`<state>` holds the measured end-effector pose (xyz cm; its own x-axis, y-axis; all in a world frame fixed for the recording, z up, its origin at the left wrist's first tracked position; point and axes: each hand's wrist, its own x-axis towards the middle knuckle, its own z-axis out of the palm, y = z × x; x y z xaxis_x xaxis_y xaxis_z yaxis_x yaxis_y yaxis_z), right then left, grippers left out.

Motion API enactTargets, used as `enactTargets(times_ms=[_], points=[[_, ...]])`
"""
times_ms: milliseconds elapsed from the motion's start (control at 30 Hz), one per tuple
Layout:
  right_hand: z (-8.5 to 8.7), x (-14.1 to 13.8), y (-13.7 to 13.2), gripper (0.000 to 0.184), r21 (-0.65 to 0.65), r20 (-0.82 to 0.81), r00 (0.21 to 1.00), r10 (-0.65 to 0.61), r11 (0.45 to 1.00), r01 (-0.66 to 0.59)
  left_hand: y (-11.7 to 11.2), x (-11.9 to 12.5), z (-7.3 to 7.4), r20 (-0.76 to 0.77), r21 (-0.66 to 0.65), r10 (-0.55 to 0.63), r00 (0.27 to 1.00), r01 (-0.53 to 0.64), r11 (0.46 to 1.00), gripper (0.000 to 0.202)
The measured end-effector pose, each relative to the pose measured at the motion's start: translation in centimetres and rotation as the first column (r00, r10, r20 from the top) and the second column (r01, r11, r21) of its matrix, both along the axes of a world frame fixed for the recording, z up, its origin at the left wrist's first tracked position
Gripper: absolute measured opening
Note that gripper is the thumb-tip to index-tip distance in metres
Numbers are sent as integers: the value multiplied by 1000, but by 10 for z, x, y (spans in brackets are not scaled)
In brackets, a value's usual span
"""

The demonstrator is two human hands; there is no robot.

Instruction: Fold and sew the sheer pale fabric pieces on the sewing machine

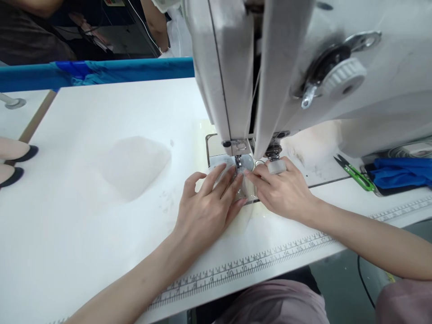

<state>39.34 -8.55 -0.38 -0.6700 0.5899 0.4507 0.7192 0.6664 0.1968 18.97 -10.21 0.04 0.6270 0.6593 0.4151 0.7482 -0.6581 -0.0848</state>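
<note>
My left hand lies palm down on the sewing machine's bed, its fingers stretched and slightly spread just left of the presser foot. Thin, see-through material shows beside and below its fingertips; its outline is hard to make out. On the other side of the foot is my right hand, with fingers curled and thumb and forefinger close together near the needle area. Whatever those fingers pinch is too small or hidden to name. Above both hands rises the sewing machine head.
Green-handled thread snips lie at the right, beside a blue cloth on a dark tray. A printed ruler runs along the white table's front edge. Blue fabric borders the back, where other people's arms show.
</note>
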Motion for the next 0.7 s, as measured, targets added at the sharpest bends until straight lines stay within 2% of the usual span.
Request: enactTargets(times_ms=[267,700], points=[[-2,-2,1,26,20,5,1000,-8,1000,8,-1,2,0,-25,10,16,1000,-16,1000,35],[-3,-1,3,26,45,6,1000,-30,999,30,3,-1,-2,3,-45,14,1000,-14,999,37]])
